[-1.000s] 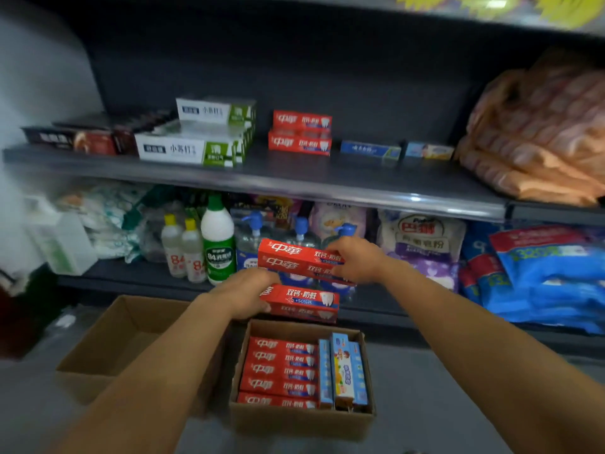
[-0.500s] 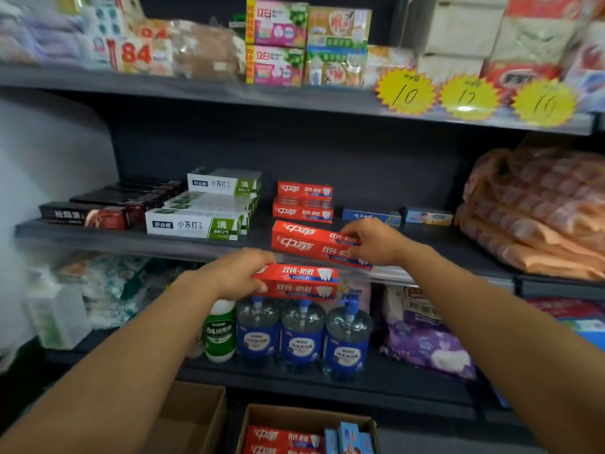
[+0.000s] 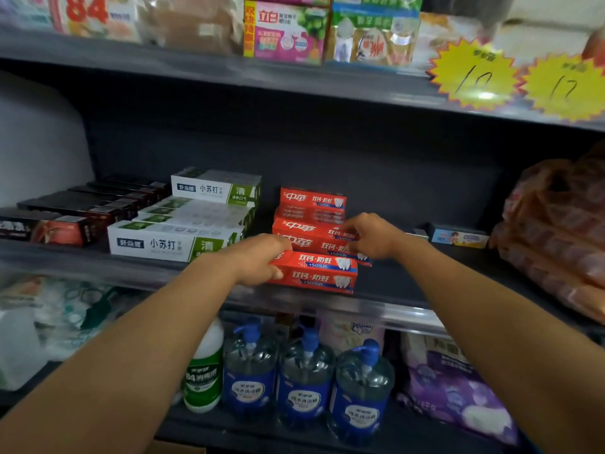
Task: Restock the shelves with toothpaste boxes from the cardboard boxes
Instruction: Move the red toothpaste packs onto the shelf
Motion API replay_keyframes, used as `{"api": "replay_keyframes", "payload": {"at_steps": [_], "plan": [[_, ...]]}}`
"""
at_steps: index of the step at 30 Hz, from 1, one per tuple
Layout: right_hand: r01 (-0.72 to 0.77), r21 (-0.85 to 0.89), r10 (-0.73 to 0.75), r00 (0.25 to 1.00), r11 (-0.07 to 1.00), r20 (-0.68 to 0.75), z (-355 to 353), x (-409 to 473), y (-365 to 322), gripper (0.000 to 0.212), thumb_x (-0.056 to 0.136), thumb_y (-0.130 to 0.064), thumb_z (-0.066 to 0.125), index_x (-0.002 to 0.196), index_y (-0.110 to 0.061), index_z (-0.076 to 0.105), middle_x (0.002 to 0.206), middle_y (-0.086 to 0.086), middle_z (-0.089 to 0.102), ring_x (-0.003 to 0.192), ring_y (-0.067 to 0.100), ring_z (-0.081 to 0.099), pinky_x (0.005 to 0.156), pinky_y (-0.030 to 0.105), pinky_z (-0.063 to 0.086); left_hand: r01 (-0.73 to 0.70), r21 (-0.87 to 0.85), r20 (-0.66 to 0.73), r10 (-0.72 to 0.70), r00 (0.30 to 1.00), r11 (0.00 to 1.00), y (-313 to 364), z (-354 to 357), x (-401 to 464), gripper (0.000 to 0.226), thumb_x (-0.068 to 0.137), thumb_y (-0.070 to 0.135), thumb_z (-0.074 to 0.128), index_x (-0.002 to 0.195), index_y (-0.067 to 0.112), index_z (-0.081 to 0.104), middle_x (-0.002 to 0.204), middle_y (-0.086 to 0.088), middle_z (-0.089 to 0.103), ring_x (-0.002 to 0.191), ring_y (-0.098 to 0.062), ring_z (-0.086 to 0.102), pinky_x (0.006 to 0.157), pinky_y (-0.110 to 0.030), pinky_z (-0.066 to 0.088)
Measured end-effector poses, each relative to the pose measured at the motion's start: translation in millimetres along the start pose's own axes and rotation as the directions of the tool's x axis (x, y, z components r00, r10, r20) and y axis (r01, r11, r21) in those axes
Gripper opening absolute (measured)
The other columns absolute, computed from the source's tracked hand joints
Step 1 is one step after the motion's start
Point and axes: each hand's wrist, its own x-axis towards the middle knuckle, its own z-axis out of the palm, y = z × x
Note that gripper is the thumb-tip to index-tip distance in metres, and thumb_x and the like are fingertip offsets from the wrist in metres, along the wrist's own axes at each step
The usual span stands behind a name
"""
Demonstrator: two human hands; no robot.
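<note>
With each hand gripping red toothpaste boxes, the right hand (image 3: 371, 235) should slide its boxes (image 3: 322, 245) flush against the shelved red stack (image 3: 312, 204) before the left hand (image 3: 262, 262) sets its pair (image 3: 322, 273) squarely in front.

Single head-worn wide-angle view, facing the dark middle shelf (image 3: 406, 286) head-on, tilted slightly down. Close range: both forearms reach in from the lower corners toward that shelf's front edge. Upper shelf (image 3: 196, 68) crosses above it, straight lines bowed by the lens; bottle row (image 3: 304, 385) sits below it. No second view to overlap.
</note>
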Motion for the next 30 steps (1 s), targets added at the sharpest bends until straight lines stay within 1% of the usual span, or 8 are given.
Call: {"api": "replay_keyframes", "payload": {"at_steps": [5, 9, 12, 17, 21, 25, 30], "plan": [[-0.029, -0.013, 0.029, 1.0, 0.999, 0.001, 6.9, 47.6, 14.1, 0.037, 0.091, -0.017, 0.064, 0.127, -0.016, 0.056, 0.125, 0.003, 0.062, 0.113, 0.021, 0.06, 0.098, 0.043, 0.05, 0.024, 0.009, 0.013, -0.025, 1.0, 1.0, -13.1, -5.0, 37.0, 0.042, 0.091, 0.02, 0.064, 0.13, 0.027, 0.049, 0.132, 0.0, 0.051, 0.119, -0.021, 0.051, 0.102, -0.038, 0.042], [-0.036, -0.025, 0.037, 0.999, 0.999, 0.019, 17.2, 75.7, 22.4, 0.041, 0.091, -0.016, 0.064, 0.131, -0.017, 0.054, 0.131, 0.002, 0.058, 0.119, 0.022, 0.056, 0.101, 0.042, 0.048, 0.052, 0.032, 0.05, -0.053, 0.997, 0.998, -24.0, -1.6, 62.7, 0.047, 0.091, 0.022, 0.063, 0.134, 0.027, 0.046, 0.136, -0.001, 0.05, 0.123, -0.021, 0.049, 0.105, -0.041, 0.041], [-0.024, -0.013, 0.024, 0.999, 1.0, 0.035, 28.7, 93.3, 28.3, 0.043, 0.09, -0.015, 0.064, 0.132, -0.019, 0.054, 0.131, 0.002, 0.058, 0.12, 0.022, 0.057, 0.101, 0.042, 0.049, 0.048, 0.038, 0.083, -0.051, 0.995, 0.998, -29.3, 2.1, 78.0, 0.05, 0.091, 0.023, 0.063, 0.136, 0.028, 0.044, 0.136, 0.0, 0.049, 0.123, -0.02, 0.049, 0.106, -0.044, 0.041], [0.018, -0.043, -0.016, 0.999, 0.999, 0.046, 44.5, 112.6, 34.9, 0.039, 0.09, -0.011, 0.063, 0.128, -0.017, 0.059, 0.13, 0.003, 0.06, 0.117, 0.023, 0.058, 0.1, 0.041, 0.049, 0.037, 0.036, 0.09, -0.04, 0.995, 0.999, -35.8, 7.8, 92.8, 0.043, 0.09, 0.023, 0.064, 0.13, 0.03, 0.048, 0.132, 0.0, 0.052, 0.118, -0.021, 0.052, 0.102, -0.041, 0.043], [0.023, -0.088, -0.022, 1.0, 0.996, 0.01, 48.0, 120.2, 40.5, 0.036, 0.09, -0.015, 0.064, 0.126, -0.017, 0.06, 0.13, 0.004, 0.06, 0.117, 0.023, 0.058, 0.098, 0.041, 0.05, 0.022, 0.047, 0.086, -0.026, 0.996, 0.999, -41.8, 10.9, 97.5, 0.045, 0.09, 0.023, 0.064, 0.132, 0.026, 0.047, 0.133, 0.0, 0.051, 0.118, -0.02, 0.052, 0.101, -0.036, 0.043], [0.034, -0.138, -0.041, 0.998, 0.99, -0.049, 50.6, 123.1, 44.6, 0.046, 0.09, -0.024, 0.065, 0.134, -0.022, 0.052, 0.136, 0.0, 0.055, 0.123, 0.023, 0.054, 0.101, 0.045, 0.048, 0.018, 0.043, 0.084, -0.021, 0.996, 0.999, -48.0, 14.3, 103.9, 0.044, 0.09, 0.023, 0.065, 0.131, 0.026, 0.049, 0.133, -0.001, 0.052, 0.118, -0.02, 0.053, 0.102, -0.04, 0.044], [0.018, -0.199, -0.04, 0.994, 0.98, -0.106, 52.7, 128.9, 47.4, 0.043, 0.091, -0.028, 0.064, 0.131, -0.017, 0.054, 0.133, 0.004, 0.057, 0.12, 0.024, 0.056, 0.101, 0.043, 0.048, 0.019, 0.04, 0.08, -0.023, 0.997, 0.999, -48.9, 14.4, 111.5, 0.043, 0.09, 0.021, 0.064, 0.13, 0.024, 0.05, 0.133, -0.001, 0.052, 0.118, -0.02, 0.052, 0.103, -0.04, 0.043]]}}
